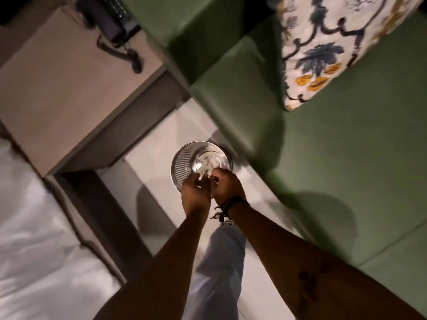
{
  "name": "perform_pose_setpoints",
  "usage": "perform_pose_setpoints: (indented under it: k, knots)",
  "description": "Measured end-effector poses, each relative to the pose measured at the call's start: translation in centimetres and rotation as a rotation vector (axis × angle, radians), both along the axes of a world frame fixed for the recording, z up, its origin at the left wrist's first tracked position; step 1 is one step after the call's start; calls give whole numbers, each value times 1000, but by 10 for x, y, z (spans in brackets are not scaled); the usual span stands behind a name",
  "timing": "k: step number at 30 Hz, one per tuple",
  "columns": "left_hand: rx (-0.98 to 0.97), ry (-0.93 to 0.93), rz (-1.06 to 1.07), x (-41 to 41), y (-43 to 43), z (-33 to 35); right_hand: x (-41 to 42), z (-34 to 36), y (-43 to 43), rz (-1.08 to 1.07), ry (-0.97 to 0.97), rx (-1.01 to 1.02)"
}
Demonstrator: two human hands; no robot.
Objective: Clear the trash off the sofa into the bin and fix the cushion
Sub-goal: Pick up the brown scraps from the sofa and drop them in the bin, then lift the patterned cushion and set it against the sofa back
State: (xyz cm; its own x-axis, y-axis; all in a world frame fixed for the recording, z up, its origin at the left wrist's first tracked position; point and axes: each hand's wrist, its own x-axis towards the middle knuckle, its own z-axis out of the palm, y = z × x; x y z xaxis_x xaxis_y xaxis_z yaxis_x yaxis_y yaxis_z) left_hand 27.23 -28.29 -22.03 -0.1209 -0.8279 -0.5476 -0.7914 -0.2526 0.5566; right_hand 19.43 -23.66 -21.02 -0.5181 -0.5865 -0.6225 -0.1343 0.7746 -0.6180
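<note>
A round metal mesh bin (pixel 184 162) stands on the pale floor beside the green sofa (pixel 346 172). Some pale crumpled trash (pixel 208 163) lies in its bottom. My left hand (pixel 195 192) and my right hand (pixel 225 184) hang side by side just over the bin's near rim, fingers curled downward. A small pale bit shows between the fingertips, too blurred to tell whether either hand grips it. A white cushion (pixel 328 42) with blue and orange flowers leans tilted on the sofa seat against the backrest. No trash shows on the visible part of the seat.
A beige side table (pixel 64 93) with a black telephone (pixel 111 17) stands left of the sofa arm. White bedding (pixel 34 239) fills the lower left. My leg in light trousers (pixel 219 262) is on the floor strip between bed and sofa.
</note>
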Motion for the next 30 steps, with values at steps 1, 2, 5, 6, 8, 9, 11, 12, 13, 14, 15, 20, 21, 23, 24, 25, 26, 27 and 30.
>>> perform_pose_setpoints:
  k: [1, 2, 5, 6, 8, 9, 11, 12, 13, 14, 15, 20, 21, 23, 24, 25, 26, 27, 30]
  knots:
    - [-15, -31, -62, 8, -7, -4, 2, -6, -4, 48, 14, 34]
    - [-30, -60, -109, 12, -13, -5, 2, -9, -5, 69, 42, 58]
    - [-91, -67, -166, 7, -24, 3, -14, 5, 0, 9, 121, 14]
    - [-118, -8, -179, -1, -24, 10, -25, 15, 4, -43, 153, -45]
    - [-184, 162, -197, -33, -21, 27, -64, 39, 17, -178, 300, -194]
    - [-217, 224, -207, -52, -17, 35, -89, 50, 26, -257, 381, -274]
    - [-281, 304, -217, -108, -11, 58, -160, 74, 36, -434, 538, -434]
    - [-282, 348, -202, -142, -10, 70, -200, 86, 38, -506, 639, -484]
    - [-258, 407, -163, -178, -9, 82, -244, 97, 38, -568, 749, -507]
    - [-212, 476, -108, -214, -11, 95, -290, 105, 36, -637, 834, -511]
    - [-165, 546, -49, -247, -15, 106, -336, 113, 31, -720, 856, -508]
    - [-128, 841, 305, -356, -36, 148, -505, 135, -4, -824, 226, -561]
    - [-128, 871, 393, -366, -36, 152, -519, 134, -9, -745, -26, -595]
    - [-120, 897, 468, -374, -32, 153, -530, 127, -11, -592, -306, -655]
    - [-99, 918, 470, -374, -31, 152, -527, 125, -12, -561, -317, -665]
    - [-70, 943, 455, -373, -29, 150, -523, 126, -7, -574, -290, -669]
    - [-43, 971, 434, -372, -29, 148, -516, 131, 0, -601, -254, -678]
    - [-25, 1001, 411, -370, -30, 148, -508, 135, 10, -639, -201, -678]
    - [-19, 1060, 268, -368, -35, 147, -473, 145, 58, -763, -38, -757]
